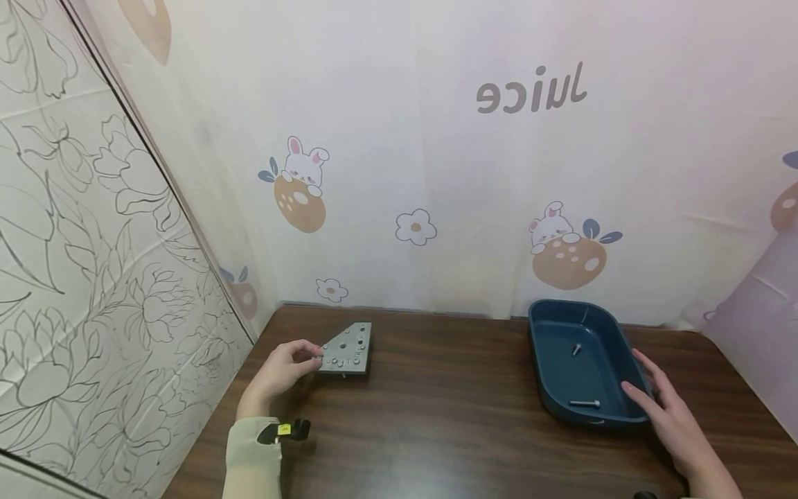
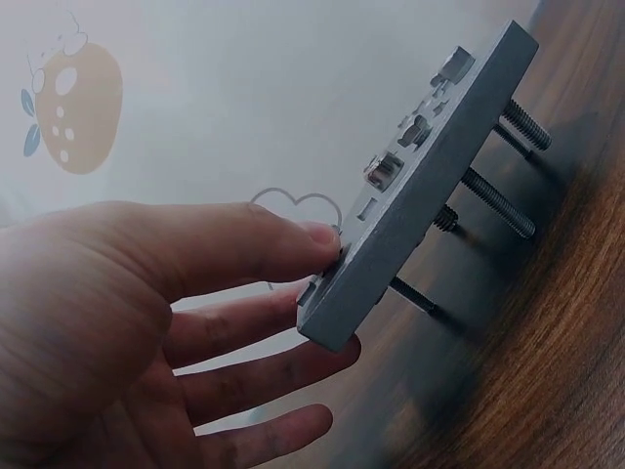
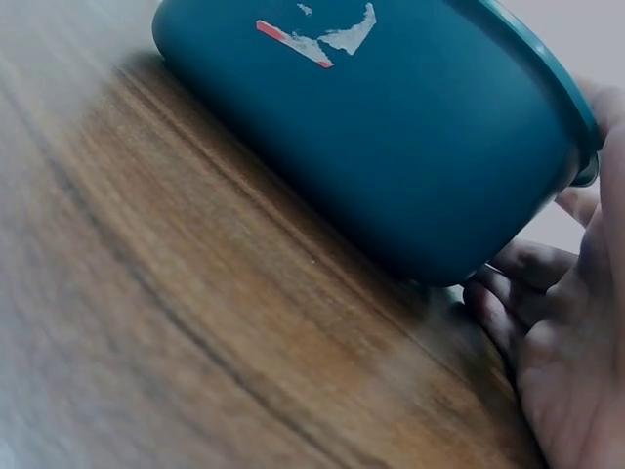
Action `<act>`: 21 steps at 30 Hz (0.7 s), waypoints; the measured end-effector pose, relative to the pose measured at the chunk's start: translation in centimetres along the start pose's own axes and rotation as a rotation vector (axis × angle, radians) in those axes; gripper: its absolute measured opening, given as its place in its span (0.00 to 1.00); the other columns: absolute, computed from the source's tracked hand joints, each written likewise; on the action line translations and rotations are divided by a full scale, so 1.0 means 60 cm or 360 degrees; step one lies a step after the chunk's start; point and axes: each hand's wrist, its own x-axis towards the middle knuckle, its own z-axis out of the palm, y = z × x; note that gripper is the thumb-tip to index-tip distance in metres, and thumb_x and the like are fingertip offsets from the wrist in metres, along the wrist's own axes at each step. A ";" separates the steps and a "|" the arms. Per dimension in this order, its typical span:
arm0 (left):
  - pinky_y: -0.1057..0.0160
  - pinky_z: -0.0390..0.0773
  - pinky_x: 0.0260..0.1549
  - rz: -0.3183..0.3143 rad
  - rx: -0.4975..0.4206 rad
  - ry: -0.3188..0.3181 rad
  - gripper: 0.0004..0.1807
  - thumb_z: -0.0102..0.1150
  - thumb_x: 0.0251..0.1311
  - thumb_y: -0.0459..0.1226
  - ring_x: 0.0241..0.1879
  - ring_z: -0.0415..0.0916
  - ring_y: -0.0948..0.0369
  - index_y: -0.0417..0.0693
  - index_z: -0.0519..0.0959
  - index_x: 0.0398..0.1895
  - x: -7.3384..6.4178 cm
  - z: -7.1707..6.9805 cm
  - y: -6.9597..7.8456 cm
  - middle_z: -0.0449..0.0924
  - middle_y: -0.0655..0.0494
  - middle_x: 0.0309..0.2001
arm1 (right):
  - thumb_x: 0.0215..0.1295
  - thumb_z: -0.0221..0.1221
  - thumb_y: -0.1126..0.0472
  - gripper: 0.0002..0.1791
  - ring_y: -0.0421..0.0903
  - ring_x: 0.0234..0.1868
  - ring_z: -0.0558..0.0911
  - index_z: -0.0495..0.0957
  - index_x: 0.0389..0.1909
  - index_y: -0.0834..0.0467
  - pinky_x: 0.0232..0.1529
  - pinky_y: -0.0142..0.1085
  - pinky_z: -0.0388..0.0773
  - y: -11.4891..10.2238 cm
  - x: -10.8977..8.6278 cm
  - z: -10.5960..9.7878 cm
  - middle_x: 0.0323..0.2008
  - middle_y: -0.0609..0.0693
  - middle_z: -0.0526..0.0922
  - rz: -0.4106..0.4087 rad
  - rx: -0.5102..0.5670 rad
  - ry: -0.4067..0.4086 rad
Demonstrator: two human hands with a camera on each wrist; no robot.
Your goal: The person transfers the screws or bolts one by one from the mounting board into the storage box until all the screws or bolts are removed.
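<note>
The metal plate (image 1: 350, 352) is grey, the bolts (image 1: 584, 403) silver, the tray (image 1: 556, 357) dark teal-blue with red-and-white sticker scraps (image 3: 351, 39). The bench (image 1: 436, 388) shows brown wood grain. The far white wall covering (image 1: 374, 138) bears orange-tan strawberries (image 1: 561, 267), white rabbits (image 1: 303, 168) and grey lettering (image 1: 537, 98); the left panel (image 1: 37, 298), dark line-drawn flowers (image 1: 40, 380).

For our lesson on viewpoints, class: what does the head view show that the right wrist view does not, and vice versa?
Only the head view shows the left hand pinching a metal plate, and two bolts inside the blue tray. Only the right wrist view shows torn label scraps on the tray's outer wall. Both show the tray, the right hand and the wooden table.
</note>
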 end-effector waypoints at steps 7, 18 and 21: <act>0.45 0.81 0.55 -0.0016 0.0007 0.0004 0.06 0.71 0.73 0.37 0.54 0.82 0.53 0.53 0.88 0.49 0.001 0.000 0.006 0.88 0.56 0.51 | 0.88 0.51 0.44 0.48 0.72 0.67 0.59 0.26 0.89 0.39 0.55 0.71 0.69 0.002 -0.003 0.000 0.77 0.81 0.51 -0.0043 -0.0039 0.0001; 0.46 0.83 0.54 0.0035 -0.0026 0.0024 0.05 0.70 0.73 0.36 0.54 0.84 0.53 0.50 0.87 0.48 0.000 -0.004 0.008 0.88 0.54 0.54 | 0.87 0.53 0.47 0.49 0.64 0.63 0.62 0.28 0.90 0.40 0.52 0.68 0.72 0.008 -0.007 -0.001 0.78 0.79 0.53 -0.0095 -0.0112 0.0024; 0.47 0.84 0.54 0.0040 -0.0027 0.0029 0.05 0.70 0.73 0.36 0.54 0.83 0.53 0.50 0.87 0.48 0.000 -0.005 0.010 0.88 0.53 0.54 | 0.87 0.54 0.47 0.49 0.64 0.62 0.62 0.28 0.90 0.40 0.52 0.70 0.71 0.007 -0.008 -0.001 0.78 0.79 0.53 -0.0093 -0.0106 0.0025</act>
